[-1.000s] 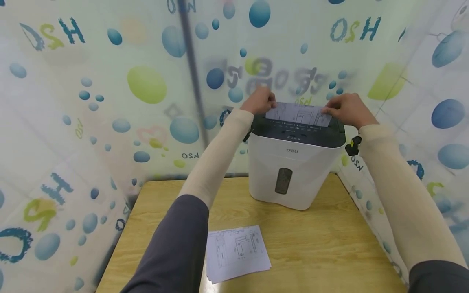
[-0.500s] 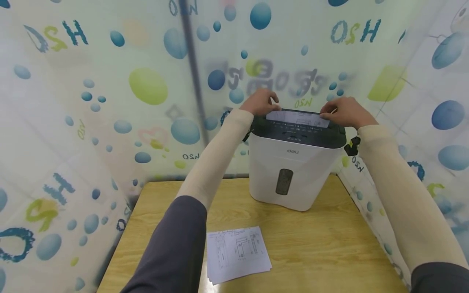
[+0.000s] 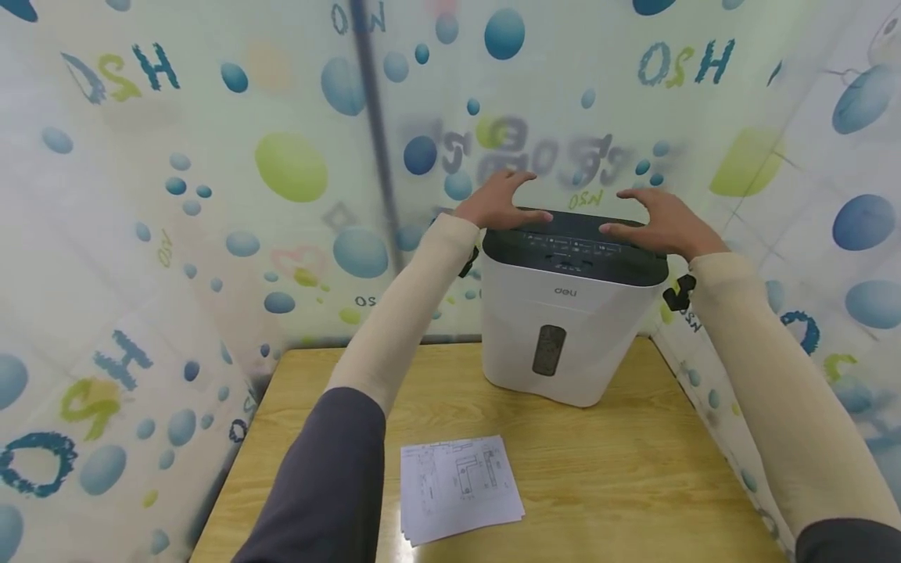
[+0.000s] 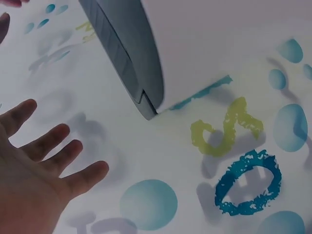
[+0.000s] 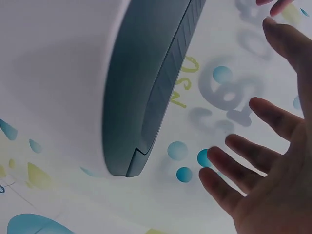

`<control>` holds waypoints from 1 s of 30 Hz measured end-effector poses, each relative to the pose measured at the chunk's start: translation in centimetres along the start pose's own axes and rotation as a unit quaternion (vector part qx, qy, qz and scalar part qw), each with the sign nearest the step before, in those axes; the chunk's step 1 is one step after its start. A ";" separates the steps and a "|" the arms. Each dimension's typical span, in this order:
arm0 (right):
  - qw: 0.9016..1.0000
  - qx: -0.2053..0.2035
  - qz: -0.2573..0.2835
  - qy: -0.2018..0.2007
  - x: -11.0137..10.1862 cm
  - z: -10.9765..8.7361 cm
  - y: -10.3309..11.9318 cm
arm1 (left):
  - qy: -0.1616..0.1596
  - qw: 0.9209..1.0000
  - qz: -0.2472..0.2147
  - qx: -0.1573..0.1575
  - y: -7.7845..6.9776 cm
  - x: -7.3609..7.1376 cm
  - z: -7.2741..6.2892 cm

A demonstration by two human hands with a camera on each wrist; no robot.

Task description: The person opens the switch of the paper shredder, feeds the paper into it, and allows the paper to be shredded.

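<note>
Sheet's gone from view at the shredder (image 3: pixel 591 336); left hand (image 3: pixel 497 203) and right hand (image 3: pixel 671 224) spread wide, empty. That feed looks done; papers (image 3: pixel 461 493) remain.

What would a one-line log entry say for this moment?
left hand: empty grip; right hand: empty grip; shredder: upright on table; papers: stacked on table

the sheet sank into the shredder (image 3: pixel 584 313); left grip (image 3: pixel 495 202) and right grip (image 3: pixel 672 224) uncurled.
</note>
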State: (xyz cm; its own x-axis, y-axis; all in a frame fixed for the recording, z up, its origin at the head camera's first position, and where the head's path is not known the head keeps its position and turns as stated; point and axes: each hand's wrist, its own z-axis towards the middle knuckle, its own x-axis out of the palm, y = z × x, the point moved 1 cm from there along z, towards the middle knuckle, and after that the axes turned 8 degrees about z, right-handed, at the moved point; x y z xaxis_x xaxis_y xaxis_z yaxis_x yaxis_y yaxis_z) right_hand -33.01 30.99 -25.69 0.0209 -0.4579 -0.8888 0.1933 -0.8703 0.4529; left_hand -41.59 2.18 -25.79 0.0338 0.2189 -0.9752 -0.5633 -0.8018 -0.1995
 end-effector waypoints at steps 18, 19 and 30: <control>0.995 -0.028 0.030 -0.088 2.9 -1.8 -0.2 | -0.084 0.996 0.002 -0.023 4.7 0.8 -5.2; 0.995 -0.030 0.032 -0.092 3.1 -1.9 -0.2 | -0.089 0.996 0.004 -0.025 4.9 0.8 -5.5; 0.989 -0.068 0.041 -0.125 6.0 -4.0 1.3 | -0.151 0.988 -0.022 -0.024 7.5 2.0 -10.6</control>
State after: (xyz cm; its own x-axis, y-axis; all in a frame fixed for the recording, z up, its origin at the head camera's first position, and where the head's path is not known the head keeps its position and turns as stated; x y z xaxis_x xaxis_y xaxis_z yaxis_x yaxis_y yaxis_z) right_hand -28.75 27.85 -30.67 -0.1976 -0.5712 -0.7967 0.3321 -0.8036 0.4938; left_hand -37.02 -9.31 -30.28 -0.1949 0.4036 -0.8939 -0.5273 -0.8116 -0.2515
